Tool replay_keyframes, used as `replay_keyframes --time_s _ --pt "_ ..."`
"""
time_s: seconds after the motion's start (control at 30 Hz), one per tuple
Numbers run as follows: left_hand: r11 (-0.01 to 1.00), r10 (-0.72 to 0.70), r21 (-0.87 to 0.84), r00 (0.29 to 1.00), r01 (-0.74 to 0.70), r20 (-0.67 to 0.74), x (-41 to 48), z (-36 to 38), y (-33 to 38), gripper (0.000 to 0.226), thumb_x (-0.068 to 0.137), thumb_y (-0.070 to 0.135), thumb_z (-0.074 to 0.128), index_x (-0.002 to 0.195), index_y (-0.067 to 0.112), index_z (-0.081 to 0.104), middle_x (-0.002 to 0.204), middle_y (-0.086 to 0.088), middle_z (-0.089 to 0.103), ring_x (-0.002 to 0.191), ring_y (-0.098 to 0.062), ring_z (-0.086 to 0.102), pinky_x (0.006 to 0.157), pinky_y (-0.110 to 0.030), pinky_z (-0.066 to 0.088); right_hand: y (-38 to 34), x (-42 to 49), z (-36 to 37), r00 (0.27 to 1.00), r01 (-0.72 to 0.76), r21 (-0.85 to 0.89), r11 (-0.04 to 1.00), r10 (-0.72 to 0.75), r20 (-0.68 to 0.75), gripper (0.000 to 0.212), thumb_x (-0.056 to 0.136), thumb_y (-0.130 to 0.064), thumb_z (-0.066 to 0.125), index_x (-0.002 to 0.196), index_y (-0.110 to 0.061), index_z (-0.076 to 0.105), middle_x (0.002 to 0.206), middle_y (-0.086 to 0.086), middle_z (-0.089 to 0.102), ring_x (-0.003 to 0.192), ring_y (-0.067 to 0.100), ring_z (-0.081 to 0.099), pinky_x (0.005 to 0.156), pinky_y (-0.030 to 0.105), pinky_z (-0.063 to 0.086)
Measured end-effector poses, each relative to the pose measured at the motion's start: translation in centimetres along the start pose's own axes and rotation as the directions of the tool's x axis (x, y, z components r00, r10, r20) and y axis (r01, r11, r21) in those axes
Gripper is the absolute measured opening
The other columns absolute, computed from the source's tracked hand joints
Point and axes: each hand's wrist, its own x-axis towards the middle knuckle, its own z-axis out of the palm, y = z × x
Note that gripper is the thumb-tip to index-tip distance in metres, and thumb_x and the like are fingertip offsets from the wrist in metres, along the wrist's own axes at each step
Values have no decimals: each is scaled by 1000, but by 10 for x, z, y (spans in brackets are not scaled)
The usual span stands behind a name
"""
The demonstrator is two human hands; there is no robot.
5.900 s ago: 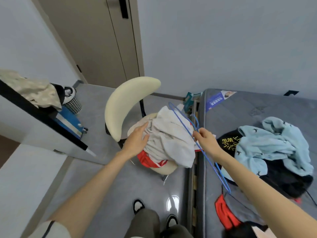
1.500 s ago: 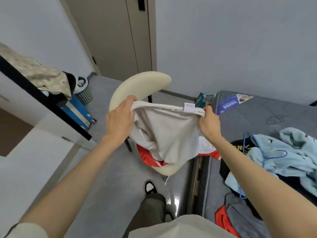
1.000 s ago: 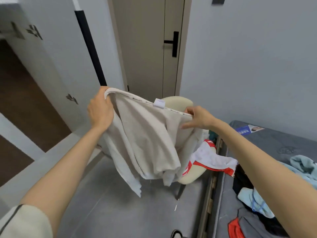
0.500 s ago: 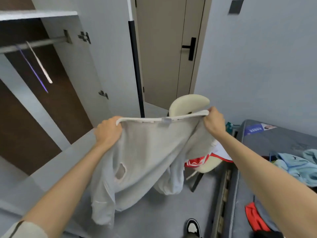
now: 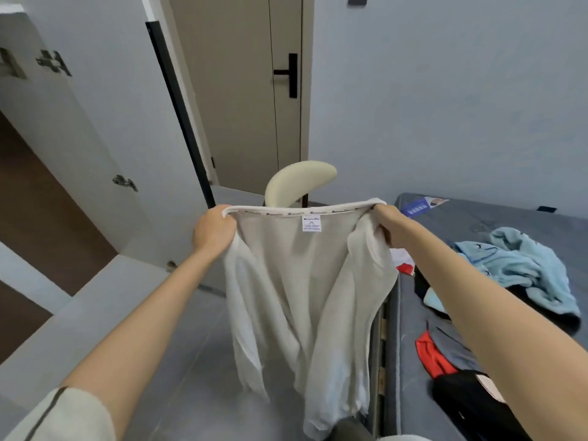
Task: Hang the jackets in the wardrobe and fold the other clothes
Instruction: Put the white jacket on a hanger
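A bedroom is viewed from head height, looking down. At the left, an open wardrobe (image 5: 31,198) with a dark brown interior is seen. Its white door (image 5: 95,116) is swung outward, and metal hinges (image 5: 125,183) are visible on the inner face. Beyond it, a closed beige room door (image 5: 241,97) with a black handle (image 5: 288,74) is set beside a pale grey wall (image 5: 445,106). At the right, a grey bed (image 5: 496,224) is strewn with a crumpled light blue garment (image 5: 521,265), and with a red garment (image 5: 432,354) and a black garment (image 5: 471,399) nearer the lower edge. A blue leaflet (image 5: 420,206) is laid near its far corner. In the middle, a cream garment (image 5: 302,288) is held up in the air over the grey floor (image 5: 191,361), between the wardrobe and the bed. Its inner side is turned toward the viewer, and its body and sleeves hang loosely. The curved cream backrest of a chair (image 5: 300,181) is seen just behind the garment's upper edge. The collar is stretched taut and level between the two hands, which are held apart. The left hand (image 5: 213,229) is clenched on the collar's left end and the right hand (image 5: 389,222) on its right end, fingers curled round the cloth. A small white label (image 5: 311,223) marked XL is sewn below the collar's middle.
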Motion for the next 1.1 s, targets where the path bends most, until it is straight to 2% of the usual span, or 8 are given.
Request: replay_keyframes --time_s 0.1,0.23,0.4,0.5,0.63,0.83,0.97,1.1 --pt "999 35 -6 999 -35 30 17 31 28 47 89 6 34 126 24 57 121 -12 61 110 -36 54 75 -32 37 3 24 -21 995 53 191 980 -35 -96 21 90 -5 28 87 -12 47 73 7 47 60 19 45 57 26 39" --pt "991 128 40 991 -130 44 45 73 65 40 93 8 31 120 19 59 117 -13 62 108 -37 55 77 -35 37 3 67 -60 945 229 84 970 -201 -257 25 86 -5 34 80 -19 55 79 4 50 69 20 44 59 26 35" --pt "977 197 59 975 -204 103 92 128 111 27 94 11 30 91 13 57 102 -16 63 93 -37 55 70 -34 34 6 134 -111 873 226 62 972 -174 -456 33 91 -13 43 119 -15 61 107 3 56 94 23 50 76 28 37" --pt "981 186 31 975 -191 124 117 160 143 25 93 11 33 93 14 58 103 -15 63 81 -29 44 68 -32 32 1 170 -126 882 201 178 963 -99 -461 32 93 -13 40 121 -15 55 109 8 56 91 25 50 67 31 41" --pt "992 122 -25 983 -120 138 153 195 169 30 91 11 35 102 15 63 111 -11 63 94 -32 52 72 -31 34 -6 210 -138 902 194 231 953 -80 -425 31 92 -7 35 116 -14 52 105 10 54 87 26 49 54 27 35" --pt "998 60 -26 980 -56 189 206 247 194 37 90 12 37 116 19 63 119 -7 63 107 -33 55 75 -29 35 -9 277 -144 916 142 309 940 -7 -400 35 88 -5 40 119 -11 54 111 12 58 96 26 55 83 39 49" --pt "998 51 -50 976 -41 212 250 287 194 35 91 10 41 115 15 65 118 -9 64 108 -33 56 78 -30 39 -16 330 -141 920 142 317 938 -6 -393 32 87 -10 48 118 -10 58 106 10 59 91 24 55 65 31 47" --pt "998 17 -70 970 0 244 302 334 190 30 91 10 45 113 9 66 117 -13 65 109 -34 56 80 -29 38 -21 390 -130 913 119 342 932 33 -407 30 90 -13 53 120 -14 55 112 9 59 94 23 56 71 32 48"
